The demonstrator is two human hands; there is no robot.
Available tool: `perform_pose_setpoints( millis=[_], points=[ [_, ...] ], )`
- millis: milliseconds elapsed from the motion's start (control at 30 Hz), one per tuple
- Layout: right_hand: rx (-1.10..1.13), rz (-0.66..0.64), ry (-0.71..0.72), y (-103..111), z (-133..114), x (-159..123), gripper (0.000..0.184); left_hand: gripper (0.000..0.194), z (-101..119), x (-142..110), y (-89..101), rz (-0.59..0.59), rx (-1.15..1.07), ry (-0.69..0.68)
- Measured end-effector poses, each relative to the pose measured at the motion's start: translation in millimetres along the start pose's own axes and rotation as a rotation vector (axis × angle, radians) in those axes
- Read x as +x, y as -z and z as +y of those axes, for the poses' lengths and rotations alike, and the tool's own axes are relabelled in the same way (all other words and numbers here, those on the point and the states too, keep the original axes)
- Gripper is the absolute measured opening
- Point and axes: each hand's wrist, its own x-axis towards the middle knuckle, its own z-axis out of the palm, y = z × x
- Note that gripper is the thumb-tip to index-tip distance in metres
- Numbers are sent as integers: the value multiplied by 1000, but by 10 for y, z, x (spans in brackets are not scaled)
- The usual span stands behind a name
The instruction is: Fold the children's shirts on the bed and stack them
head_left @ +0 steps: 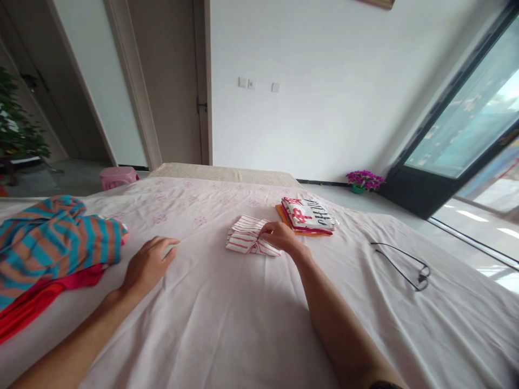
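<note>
A small folded garment, white with red stripes (243, 233), lies on the pale pink sheet (194, 313) in the middle of the view. My right hand (281, 236) pinches its right side, and the cloth puckers under the fingertips. To the left, my left hand (150, 262) rests low over the sheet with thumb and fingers apart, holding nothing. Just behind my right hand sits a neat stack of folded clothes (310, 215), topped by a white piece with red and black lettering.
At the left is a loose heap with a blue and brown striped garment (77, 237) over red cloth (40, 297). Black-framed glasses (405, 265) lie on the right. Beyond the sheet are a pink stool (118, 177), purple flowers (365, 180) and a white wall (316, 124).
</note>
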Motion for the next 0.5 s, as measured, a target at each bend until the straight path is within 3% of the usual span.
perform_pose_setpoints(
  millis=[100,267,333,500],
  points=[
    [-119,-78,32,-43,-83,-22,15,25,479,-12,-41,-89,-256,-80],
    [-384,151,-198,-49,-169,-50,37,24,1231,111,-217,-208,-454,-135],
    [-407,174,-147,-19,-157,-53,39,25,1449,202,-329,-208,-502,-142],
    [-419,34,47,-26,-50,-50,34,26,1776,399,-668,-235,-415,-67]
  ],
)
